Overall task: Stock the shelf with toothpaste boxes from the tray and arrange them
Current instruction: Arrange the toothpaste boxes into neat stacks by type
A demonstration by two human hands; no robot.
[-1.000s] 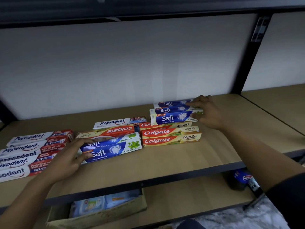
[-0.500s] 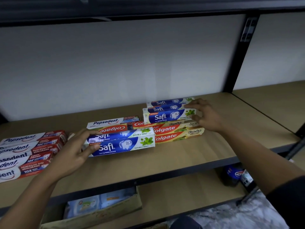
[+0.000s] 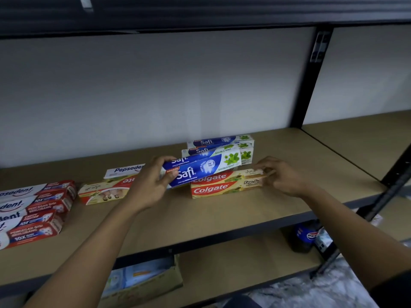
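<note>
Since half a sec ago the Safi box [image 3: 200, 170] is coming up off the shelf [image 3: 200, 220] and travelling right. It was lying flat at front-left; now it's hanging tilted in the air, over the left end of the Colgate boxes [image 3: 224, 187] and just in front of the Safi stack [image 3: 222, 144]. My left hand [image 3: 149, 185] is gripping it by the left end, thumb on top, fingers curled under. It may be two boxes held together, can't tell. The right hand [image 3: 284, 177] is coming off the Safi stack and settling at the right end of the Colgate boxes, w/ bent fingers touching the end flap. Whether it's pinching or just nudging, can't tell.

Why so, imo: holding one end is leaving the far end free to land on the stack of its own brand. The right hand is prob. squaring the Colgate pair so that row is staying straight.

Containers: the shelf is carrying boxes grouped by brand. The Pepsodent boxes [image 3: 37, 205] are sitting at far left, w/ a lone Pepsodent box [image 3: 124, 171] further back. A flipped Colgate box [image 3: 102, 193] is lying in front of that one. On the level below, a cardboard box [image 3: 151, 290] is holding pale packets, too blurry to name, and I can't tell if that's the tray. A dark bottle [image 3: 302, 238] is standing at lower right.
</note>
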